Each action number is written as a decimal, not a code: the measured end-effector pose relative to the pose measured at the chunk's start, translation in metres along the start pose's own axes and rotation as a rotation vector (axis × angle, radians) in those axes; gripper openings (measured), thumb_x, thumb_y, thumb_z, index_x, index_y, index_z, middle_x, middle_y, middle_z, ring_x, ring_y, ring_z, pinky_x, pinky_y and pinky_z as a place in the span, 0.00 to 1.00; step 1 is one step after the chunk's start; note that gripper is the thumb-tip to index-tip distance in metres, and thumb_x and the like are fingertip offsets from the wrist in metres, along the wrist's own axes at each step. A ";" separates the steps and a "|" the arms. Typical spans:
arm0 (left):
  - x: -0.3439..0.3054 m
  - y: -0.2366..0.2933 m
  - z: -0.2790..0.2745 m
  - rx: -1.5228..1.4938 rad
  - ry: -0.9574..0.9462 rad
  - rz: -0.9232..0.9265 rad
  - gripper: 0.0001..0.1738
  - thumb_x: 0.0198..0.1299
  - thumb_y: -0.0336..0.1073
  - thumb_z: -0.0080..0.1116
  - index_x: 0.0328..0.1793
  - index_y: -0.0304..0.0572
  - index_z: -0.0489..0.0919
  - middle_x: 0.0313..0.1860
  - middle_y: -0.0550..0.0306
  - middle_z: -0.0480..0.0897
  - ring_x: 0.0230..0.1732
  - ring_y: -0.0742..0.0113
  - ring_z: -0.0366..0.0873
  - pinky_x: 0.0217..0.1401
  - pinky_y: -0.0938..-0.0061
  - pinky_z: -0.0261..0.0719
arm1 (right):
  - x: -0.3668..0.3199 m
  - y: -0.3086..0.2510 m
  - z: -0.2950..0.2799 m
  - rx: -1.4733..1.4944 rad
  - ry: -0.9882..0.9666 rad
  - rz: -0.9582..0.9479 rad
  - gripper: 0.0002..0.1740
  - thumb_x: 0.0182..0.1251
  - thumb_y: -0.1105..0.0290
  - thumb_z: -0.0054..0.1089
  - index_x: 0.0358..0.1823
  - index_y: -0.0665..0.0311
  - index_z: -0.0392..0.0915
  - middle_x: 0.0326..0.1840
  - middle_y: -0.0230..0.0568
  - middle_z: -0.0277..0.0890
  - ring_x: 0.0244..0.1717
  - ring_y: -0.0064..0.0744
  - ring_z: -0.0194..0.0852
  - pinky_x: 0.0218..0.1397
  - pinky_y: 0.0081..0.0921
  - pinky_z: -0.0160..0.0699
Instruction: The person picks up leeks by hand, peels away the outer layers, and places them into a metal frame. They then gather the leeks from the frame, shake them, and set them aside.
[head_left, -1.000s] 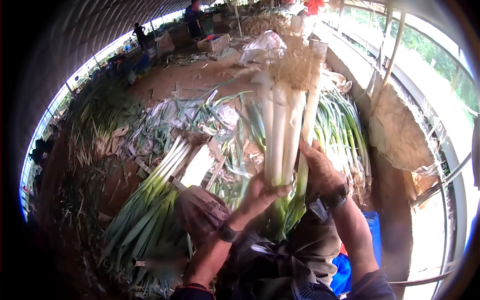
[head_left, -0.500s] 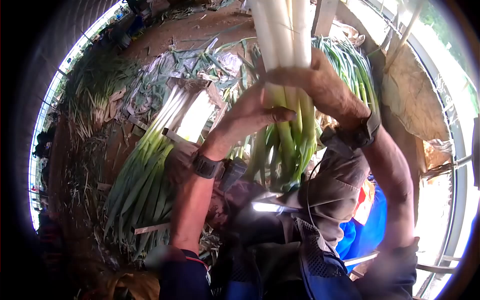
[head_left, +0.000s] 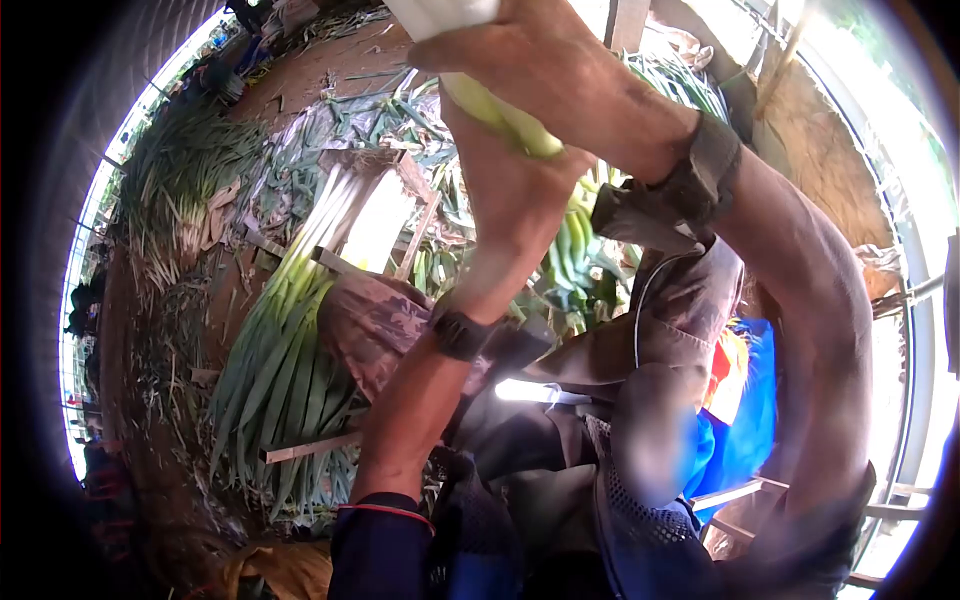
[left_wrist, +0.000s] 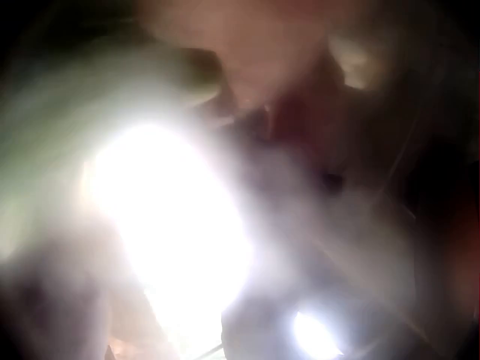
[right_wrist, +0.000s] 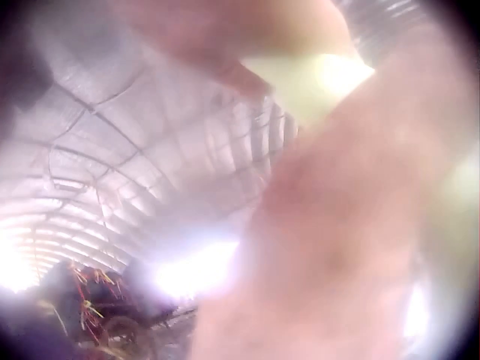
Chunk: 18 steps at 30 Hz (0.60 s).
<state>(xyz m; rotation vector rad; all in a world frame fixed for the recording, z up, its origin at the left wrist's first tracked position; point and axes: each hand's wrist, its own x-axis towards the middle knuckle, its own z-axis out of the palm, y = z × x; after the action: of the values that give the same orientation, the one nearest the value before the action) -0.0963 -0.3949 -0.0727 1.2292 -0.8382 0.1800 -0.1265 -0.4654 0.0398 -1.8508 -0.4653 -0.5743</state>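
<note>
Both hands hold a bunch of leeks up close to the head camera. Its white shafts (head_left: 440, 12) run out of the top of the head view. My right hand (head_left: 560, 75) grips it around the pale part. Just below, my left hand (head_left: 510, 195) is wrapped around the light green part (head_left: 500, 115), with the thumb toward the right wrist. In the right wrist view a pale green piece of the leeks (right_wrist: 311, 82) shows between blurred skin surfaces. The left wrist view is blurred and glaring, with part of a hand (left_wrist: 255, 45) at the top.
More leeks (head_left: 285, 350) lie left of the knee in a wooden frame (head_left: 310, 447). A further heap (head_left: 180, 170) lies at far left. Leaf scraps and plastic sheeting (head_left: 310, 130) cover the ground ahead. A blue bag (head_left: 750, 400) stands at the right leg.
The leeks and both hands have risen toward the camera and tipped to the upper left. The right hand has shifted from the lower stalks up around the pale shafts, and the view has tilted down.
</note>
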 end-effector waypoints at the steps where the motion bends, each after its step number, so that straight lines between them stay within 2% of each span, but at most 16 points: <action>1: -0.001 -0.001 0.000 0.085 0.085 0.017 0.48 0.47 0.35 0.78 0.67 0.30 0.56 0.58 0.47 0.71 0.59 0.59 0.73 0.65 0.66 0.72 | -0.004 -0.006 -0.005 0.115 -0.026 0.073 0.27 0.61 0.75 0.60 0.61 0.77 0.65 0.42 0.47 0.76 0.44 0.37 0.77 0.50 0.36 0.83; 2: -0.001 -0.001 0.002 0.168 0.169 0.035 0.45 0.48 0.34 0.77 0.66 0.28 0.58 0.57 0.47 0.72 0.59 0.60 0.73 0.64 0.66 0.72 | -0.008 -0.014 -0.007 0.229 -0.050 0.146 0.27 0.62 0.75 0.59 0.60 0.77 0.64 0.40 0.47 0.76 0.43 0.37 0.77 0.48 0.36 0.83; 3: -0.001 -0.002 0.003 0.186 0.206 0.073 0.38 0.54 0.34 0.73 0.65 0.29 0.62 0.57 0.49 0.73 0.59 0.61 0.73 0.63 0.68 0.72 | -0.008 -0.013 -0.008 0.228 -0.048 0.147 0.27 0.62 0.75 0.59 0.60 0.77 0.64 0.40 0.47 0.76 0.43 0.37 0.77 0.48 0.36 0.83; 4: 0.001 -0.004 0.001 0.187 0.207 0.073 0.38 0.54 0.34 0.73 0.65 0.29 0.62 0.57 0.49 0.73 0.59 0.61 0.73 0.63 0.68 0.72 | -0.007 -0.010 -0.005 0.295 -0.067 0.124 0.25 0.63 0.74 0.58 0.60 0.76 0.65 0.41 0.45 0.74 0.41 0.35 0.75 0.45 0.35 0.82; 6: 0.005 -0.006 -0.012 0.359 0.177 0.137 0.46 0.45 0.29 0.75 0.68 0.31 0.58 0.56 0.46 0.74 0.56 0.57 0.76 0.62 0.65 0.73 | -0.006 -0.006 0.004 0.371 -0.086 0.091 0.23 0.65 0.74 0.56 0.59 0.75 0.66 0.41 0.44 0.72 0.40 0.34 0.73 0.43 0.34 0.81; 7: 0.006 -0.002 -0.016 0.354 0.193 -0.013 0.42 0.45 0.31 0.74 0.65 0.31 0.60 0.54 0.45 0.75 0.55 0.56 0.76 0.61 0.64 0.72 | -0.007 -0.008 0.010 0.267 -0.068 0.044 0.29 0.64 0.61 0.57 0.62 0.72 0.65 0.43 0.42 0.69 0.43 0.33 0.69 0.50 0.34 0.76; 8: 0.007 0.001 -0.018 0.354 0.188 -0.010 0.42 0.45 0.31 0.74 0.65 0.31 0.60 0.54 0.45 0.75 0.55 0.56 0.76 0.61 0.64 0.72 | -0.007 -0.010 0.016 0.160 -0.049 0.001 0.36 0.64 0.49 0.58 0.64 0.69 0.64 0.45 0.41 0.66 0.46 0.33 0.65 0.57 0.34 0.71; 9: 0.008 0.004 -0.020 0.393 0.195 0.081 0.41 0.45 0.31 0.73 0.63 0.31 0.61 0.54 0.45 0.75 0.55 0.56 0.76 0.61 0.64 0.72 | -0.007 -0.011 0.022 0.052 -0.032 -0.040 0.44 0.64 0.37 0.59 0.66 0.67 0.63 0.46 0.39 0.63 0.48 0.33 0.61 0.64 0.35 0.66; 10: 0.010 0.011 -0.021 0.431 0.203 0.172 0.40 0.45 0.31 0.73 0.62 0.31 0.61 0.53 0.44 0.75 0.55 0.56 0.76 0.62 0.64 0.72 | -0.001 -0.010 0.027 0.053 -0.030 -0.040 0.44 0.64 0.37 0.59 0.66 0.67 0.63 0.46 0.39 0.63 0.48 0.33 0.61 0.64 0.35 0.66; 12: 0.024 0.018 -0.028 0.543 0.232 0.172 0.39 0.46 0.33 0.74 0.61 0.32 0.62 0.52 0.45 0.76 0.53 0.57 0.76 0.60 0.64 0.72 | 0.022 -0.004 0.034 0.341 -0.280 0.250 0.68 0.35 0.18 0.58 0.69 0.67 0.63 0.61 0.45 0.60 0.61 0.43 0.59 0.76 0.41 0.53; 13: 0.033 0.020 -0.037 0.522 0.237 0.280 0.39 0.47 0.34 0.75 0.61 0.30 0.63 0.53 0.46 0.76 0.54 0.59 0.76 0.60 0.64 0.73 | 0.031 0.001 0.032 0.485 -0.405 0.395 0.81 0.21 0.08 0.58 0.71 0.67 0.63 0.68 0.48 0.59 0.68 0.49 0.58 0.82 0.44 0.47; 14: 0.040 0.027 -0.045 0.502 0.242 0.386 0.38 0.49 0.36 0.76 0.61 0.29 0.64 0.53 0.46 0.77 0.54 0.62 0.76 0.60 0.64 0.73 | 0.039 0.009 0.027 0.488 -0.407 0.389 0.81 0.21 0.08 0.58 0.71 0.67 0.63 0.68 0.48 0.59 0.68 0.49 0.58 0.82 0.44 0.47; 15: 0.047 0.035 -0.054 0.510 0.242 0.391 0.38 0.49 0.36 0.76 0.61 0.29 0.64 0.53 0.46 0.77 0.54 0.62 0.76 0.60 0.64 0.73 | 0.049 0.016 0.023 0.527 -0.486 0.165 0.71 0.30 0.19 0.56 0.72 0.66 0.61 0.68 0.48 0.60 0.68 0.47 0.59 0.81 0.42 0.49; 17: 0.066 0.065 -0.074 0.548 0.270 0.503 0.33 0.53 0.30 0.72 0.63 0.29 0.68 0.55 0.50 0.78 0.55 0.69 0.74 0.60 0.69 0.74 | 0.073 0.033 0.018 0.592 -0.639 -0.299 0.53 0.49 0.40 0.53 0.74 0.65 0.58 0.69 0.49 0.62 0.68 0.43 0.63 0.81 0.38 0.54; 18: 0.084 0.067 -0.109 0.656 0.198 0.658 0.30 0.55 0.24 0.70 0.64 0.30 0.71 0.55 0.53 0.79 0.54 0.74 0.75 0.59 0.73 0.76 | 0.085 0.042 0.021 0.624 -0.714 -0.537 0.44 0.59 0.51 0.51 0.75 0.65 0.56 0.69 0.50 0.63 0.68 0.41 0.64 0.81 0.36 0.56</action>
<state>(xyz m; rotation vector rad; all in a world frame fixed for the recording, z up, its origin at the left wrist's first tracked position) -0.0240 -0.3007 0.0227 1.4595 -1.0229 1.1639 -0.0309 -0.4563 0.0522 -1.2629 -1.4643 -0.0535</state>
